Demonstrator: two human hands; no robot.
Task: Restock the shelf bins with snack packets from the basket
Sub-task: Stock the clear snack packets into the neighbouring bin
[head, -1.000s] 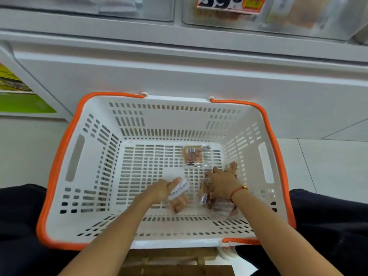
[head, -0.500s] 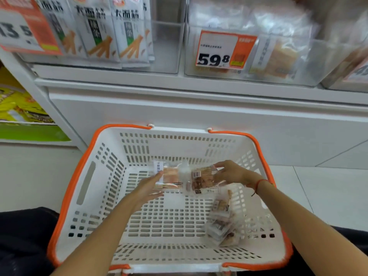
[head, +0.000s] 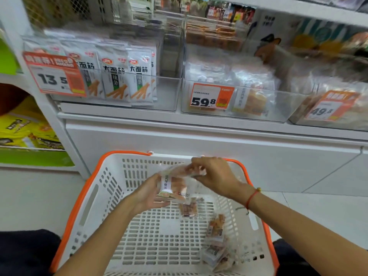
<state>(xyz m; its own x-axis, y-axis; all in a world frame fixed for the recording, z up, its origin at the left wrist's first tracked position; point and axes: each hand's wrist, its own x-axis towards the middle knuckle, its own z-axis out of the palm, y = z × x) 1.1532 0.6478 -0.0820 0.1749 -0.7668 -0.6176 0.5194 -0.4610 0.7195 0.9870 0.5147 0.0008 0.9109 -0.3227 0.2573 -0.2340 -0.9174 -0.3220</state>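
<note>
Your left hand (head: 148,193) cups one clear snack packet (head: 171,188) from below, fingers curled under it, and your right hand (head: 214,173) pinches a second packet (head: 186,168) by its top edge, both above the white basket (head: 95,198). Keep the two packets together and lift them straight up, so the thin wrapping does not slip. More packets (head: 216,248) lie in the right part of the basket. The bin with the 59.8 price tag (head: 212,97) looks right; its front wall stands in your way, so go over it.
</note>
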